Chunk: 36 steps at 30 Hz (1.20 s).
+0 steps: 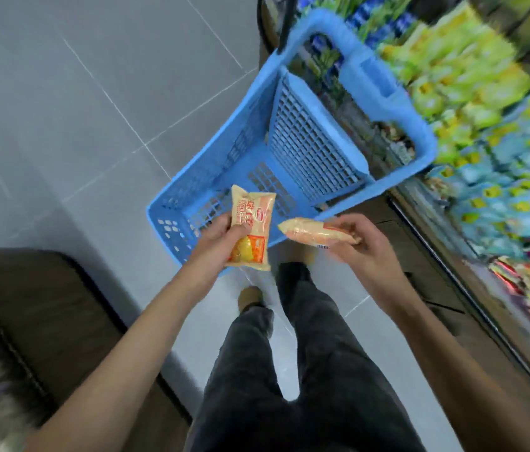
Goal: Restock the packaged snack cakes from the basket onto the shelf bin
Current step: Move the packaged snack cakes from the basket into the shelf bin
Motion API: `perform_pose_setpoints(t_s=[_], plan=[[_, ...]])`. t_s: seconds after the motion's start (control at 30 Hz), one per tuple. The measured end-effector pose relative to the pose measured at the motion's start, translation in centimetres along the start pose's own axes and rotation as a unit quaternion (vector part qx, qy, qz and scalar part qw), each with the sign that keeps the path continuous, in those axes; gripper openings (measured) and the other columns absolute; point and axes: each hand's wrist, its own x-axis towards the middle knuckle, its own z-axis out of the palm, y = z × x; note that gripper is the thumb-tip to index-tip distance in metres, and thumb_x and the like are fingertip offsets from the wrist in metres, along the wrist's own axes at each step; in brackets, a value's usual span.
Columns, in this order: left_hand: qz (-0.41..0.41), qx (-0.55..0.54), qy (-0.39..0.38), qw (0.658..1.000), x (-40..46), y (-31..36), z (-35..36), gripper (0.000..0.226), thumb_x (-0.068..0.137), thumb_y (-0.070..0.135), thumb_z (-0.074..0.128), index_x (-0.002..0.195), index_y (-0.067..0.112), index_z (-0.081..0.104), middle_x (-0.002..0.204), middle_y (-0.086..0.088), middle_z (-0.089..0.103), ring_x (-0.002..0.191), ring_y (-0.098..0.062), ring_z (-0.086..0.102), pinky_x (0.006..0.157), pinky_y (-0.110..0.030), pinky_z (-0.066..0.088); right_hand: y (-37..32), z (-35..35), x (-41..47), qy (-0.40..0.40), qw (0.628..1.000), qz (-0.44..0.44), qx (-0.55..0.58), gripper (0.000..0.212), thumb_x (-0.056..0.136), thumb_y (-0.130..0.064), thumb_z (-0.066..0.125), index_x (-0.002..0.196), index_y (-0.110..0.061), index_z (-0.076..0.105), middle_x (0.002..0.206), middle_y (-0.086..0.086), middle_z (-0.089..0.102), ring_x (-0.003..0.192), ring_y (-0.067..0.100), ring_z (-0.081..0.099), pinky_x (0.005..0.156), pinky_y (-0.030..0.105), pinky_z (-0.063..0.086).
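- Left hand [221,238] is gripping one snack cake pack [251,229] face-up at centre frame, thumb lying across the printed front, fingers curled behind it.
- Right hand [359,241] is pinching a second snack cake pack [317,235] edge-on, just right of the first; the two packs are sitting near each other but not touching.
- Both packs are hanging over the near corner of the blue basket [172,220], which is tilting on the floor [78,109] at centre frame. Its inside is looking bare from here, so these may be the last two; that's my read only.
- Shelf bins [485,164] are running down the right edge of the frame, heavily motion-blurred. I can't tell which bin takes this product.
- Risks from here:
  - Right-hand pinch is looking shallow, on the wrapper end. A quick swing toward the shelf could be letting the slick film slip out.
  - Blur is suggesting the head is moving fast; reaching before the view settles could be putting a pack in the wrong bin among look-alike packets.
  - Squeezing harder to compensate could be crushing a soft cake.
  - Basket is sitting right by the feet [250,296]; stepping toward the shelf could be kicking or tripping over it.
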Motion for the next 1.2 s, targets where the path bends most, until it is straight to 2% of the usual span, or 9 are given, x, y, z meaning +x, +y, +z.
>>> perform_pose_setpoints(t_s=[0.13, 0.23, 0.37, 0.5, 0.63, 0.73, 0.87, 1.0, 1.2], plan=[[0.031, 0.020, -0.072, 0.997, -4.1, 2.6, 4.5, 0.018, 0.090, 0.015, 0.051, 0.087, 0.026, 0.065, 0.082, 0.005, 0.068, 0.072, -0.010, 0.061, 0.067, -0.026, 0.047, -1.2, -4.0, -6.9, 0.088, 0.996, -0.025, 0.010, 0.011, 0.092, -0.008, 0.057, 0.088, -0.018, 0.061, 0.091, 0.001, 0.065, 0.080, 0.007, 0.057, 0.074, 0.025, 0.048], [0.051, 0.054, -0.142, 0.987, -7.0, 4.4, 9.0, 0.019, 0.092, 0.016, 0.050, 0.091, 0.027, 0.066, 0.086, 0.006, 0.071, 0.076, -0.010, 0.065, 0.073, -0.027, 0.050, -0.8, -7.7, -11.2, 0.175, 0.984, -0.035, -0.004, 0.009, 0.091, -0.004, 0.058, 0.092, -0.013, 0.060, 0.100, 0.003, 0.063, 0.087, 0.015, 0.057, 0.074, 0.023, 0.045], [0.086, 0.128, -0.199, 0.968, -10.5, 5.2, 16.1, 0.013, 0.094, 0.016, 0.050, 0.099, 0.021, 0.061, 0.085, 0.005, 0.068, 0.067, -0.003, 0.064, 0.058, -0.015, 0.050, 0.6, -13.5, -16.3, 0.245, 0.969, -0.037, 0.027, 0.038, 0.087, 0.002, 0.060, 0.120, -0.016, 0.051, 0.120, 0.014, 0.056, 0.104, 0.023, 0.055, 0.090, 0.030, 0.045], [0.134, 0.185, -0.247, 0.942, -13.7, 3.9, 24.3, 0.015, 0.094, 0.013, 0.052, 0.107, 0.014, 0.058, 0.091, 0.001, 0.066, 0.074, -0.007, 0.061, 0.066, -0.018, 0.050, 3.1, -19.7, -21.2, 0.315, 0.943, -0.044, 0.101, 0.057, 0.086, 0.003, 0.062, 0.135, -0.019, 0.041, 0.134, 0.005, 0.049, 0.121, 0.022, 0.051, 0.106, 0.045, 0.039], [0.138, 0.183, -0.283, 0.932, -17.3, 1.1, 33.9, 0.015, 0.091, 0.003, 0.054, 0.098, 0.015, 0.060, 0.086, 0.001, 0.066, 0.066, -0.003, 0.063, 0.061, -0.015, 0.051, 7.8, -27.2, -27.1, 0.369, 0.917, -0.016, 0.152, 0.043, 0.087, -0.003, 0.063, 0.112, -0.036, 0.050, 0.119, 0.002, 0.062, 0.099, 0.019, 0.064, 0.085, 0.040, 0.055], [0.121, 0.180, -0.296, 0.930, -19.6, -1.7, 40.8, 0.014, 0.090, 0.002, 0.055, 0.098, 0.013, 0.059, 0.094, -0.008, 0.068, 0.070, -0.007, 0.065, 0.069, -0.023, 0.053, 11.4, -32.9, -30.8, 0.403, 0.896, 0.002, 0.188, 0.035, 0.085, -0.006, 0.066, 0.097, -0.035, 0.050, 0.107, 0.003, 0.064, 0.088, 0.014, 0.065, 0.073, 0.030, 0.055], [0.098, 0.149, -0.303, 0.936, -22.2, -4.3, 48.7, 0.034, 0.089, 0.003, 0.056, 0.121, 0.012, 0.045, 0.113, -0.014, 0.063, 0.084, -0.019, 0.062, 0.065, -0.029, 0.054, 14.3, -40.2, -34.4, 0.453, 0.865, -0.005, 0.214, 0.032, 0.086, -0.004, 0.064, 0.095, -0.029, 0.045, 0.098, 0.001, 0.061, 0.074, 0.000, 0.065, 0.056, 0.016, 0.051], [0.155, 0.132, -0.348, 0.915, -24.5, -3.2, 54.4, 0.057, 0.088, 0.001, 0.058, 0.128, 0.033, 0.035, 0.101, 0.001, 0.063, 0.077, -0.017, 0.065, 0.055, -0.030, 0.055, 14.7, -46.7, -36.3, 0.458, 0.848, -0.009, 0.267, 0.025, 0.087, -0.005, 0.061, 0.101, -0.019, 0.046, 0.099, 0.006, 0.060, 0.065, 0.009, 0.069, 0.048, 0.024, 0.054], [0.178, 0.099, -0.363, 0.909, -26.6, 2.0, 62.2, 0.013, 0.089, 0.011, 0.058, 0.095, 0.022, 0.053, 0.090, -0.004, 0.063, 0.064, -0.008, 0.066, 0.047, -0.018, 0.049, 13.5, -55.7, -36.8, 0.493, 0.817, -0.050, 0.295, 0.022, 0.088, -0.013, 0.061, 0.107, -0.009, 0.052, 0.106, 0.013, 0.062, 0.072, 0.015, 0.067, 0.047, 0.023, 0.052]])
